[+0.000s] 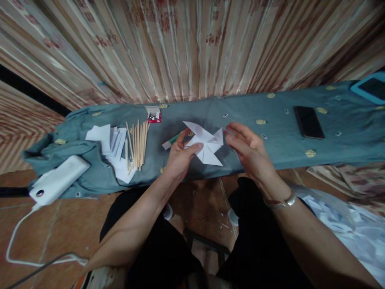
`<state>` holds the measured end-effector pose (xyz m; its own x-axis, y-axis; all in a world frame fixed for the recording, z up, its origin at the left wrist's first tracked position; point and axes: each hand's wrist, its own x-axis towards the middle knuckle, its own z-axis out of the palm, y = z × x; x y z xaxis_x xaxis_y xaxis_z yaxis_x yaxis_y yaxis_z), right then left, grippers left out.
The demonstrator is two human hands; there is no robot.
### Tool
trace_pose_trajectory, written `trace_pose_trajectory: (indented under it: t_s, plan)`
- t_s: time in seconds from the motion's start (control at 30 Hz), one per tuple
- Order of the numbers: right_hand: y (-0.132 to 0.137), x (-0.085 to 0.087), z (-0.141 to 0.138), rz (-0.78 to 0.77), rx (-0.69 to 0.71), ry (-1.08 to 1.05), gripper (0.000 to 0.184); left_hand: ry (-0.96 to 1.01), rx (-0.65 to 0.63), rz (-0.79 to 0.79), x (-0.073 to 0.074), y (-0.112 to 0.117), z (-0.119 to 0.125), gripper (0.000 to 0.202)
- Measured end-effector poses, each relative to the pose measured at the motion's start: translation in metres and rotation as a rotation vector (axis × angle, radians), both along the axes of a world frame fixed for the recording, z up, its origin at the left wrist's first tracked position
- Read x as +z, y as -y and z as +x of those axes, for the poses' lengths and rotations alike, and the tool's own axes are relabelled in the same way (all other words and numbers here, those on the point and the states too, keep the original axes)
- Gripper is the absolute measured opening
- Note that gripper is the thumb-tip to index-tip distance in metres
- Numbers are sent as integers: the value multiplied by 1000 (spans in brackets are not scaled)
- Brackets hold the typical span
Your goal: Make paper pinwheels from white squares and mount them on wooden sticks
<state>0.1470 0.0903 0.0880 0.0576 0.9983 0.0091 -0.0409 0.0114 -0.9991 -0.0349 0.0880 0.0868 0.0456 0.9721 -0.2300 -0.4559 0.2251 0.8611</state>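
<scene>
A white paper pinwheel (207, 147) with several pointed blades is held above the cloth-covered surface, roughly in the middle of the head view. My left hand (181, 157) grips its left side, the thumb lying on top of the paper. Just right of the pinwheel is my right hand (246, 143), its fingers apart and bent toward the paper, with nothing visible in them. Partly behind my left hand lies a green and white tube or small box (171, 141). Whether a pin sits in the pinwheel's centre is too small to tell.
Left of my hands lie several wooden sticks (138, 143), a red box of small metal pieces (154, 116), and white paper pieces (116, 140). A white power bank (60, 178) trails a cable. Rightward are a black phone (309, 122) and a blue-framed device (369, 87). A plastic bag (345, 224) holds white paper.
</scene>
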Motion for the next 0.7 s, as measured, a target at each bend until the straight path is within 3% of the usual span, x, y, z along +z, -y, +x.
trace_pose_trajectory:
  t_s: [0.17,0.3,0.7]
  plan:
    - [7,12,-15,-203,157,-241,35,6,-8,-17,3,2,-1,75]
    - [9,16,-25,-250,208,-357,36,-5,-8,7,-2,1,0,75]
    - [5,4,-25,-195,169,-227,48,-63,2,60,-11,0,4,73]
